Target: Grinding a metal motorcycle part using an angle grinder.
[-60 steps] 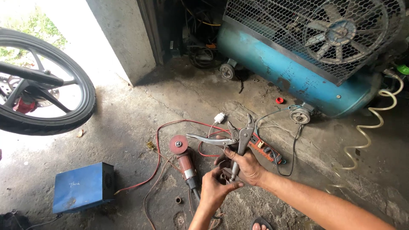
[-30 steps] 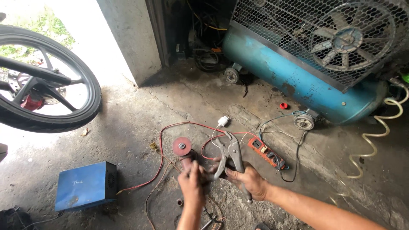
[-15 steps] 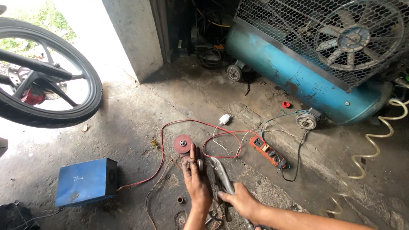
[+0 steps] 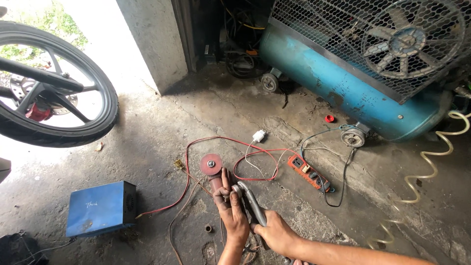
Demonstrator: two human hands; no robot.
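An angle grinder with a red disc (image 4: 211, 164) lies on the concrete floor. My left hand (image 4: 231, 212) rests along its body just behind the disc, fingers stretched forward and wrapped over it. My right hand (image 4: 275, 234) sits right beside the left and grips the handles of a grey metal plier-like tool (image 4: 251, 201). The tool's head lies against the grinder's body near my left fingertips. Where the tool meets the grinder is partly hidden by my left hand.
An orange power strip (image 4: 309, 172) and a white plug (image 4: 258, 135) lie beyond, with a red cable (image 4: 255, 157) looping around. Also here: a blue metal box (image 4: 100, 208), a motorcycle wheel (image 4: 54, 88), a blue compressor tank (image 4: 353, 93), a coiled hose (image 4: 431, 167).
My left hand has settled onto the grinder's body. My right hand has lowered the grey tool from up in the air down next to the grinder, close to me.
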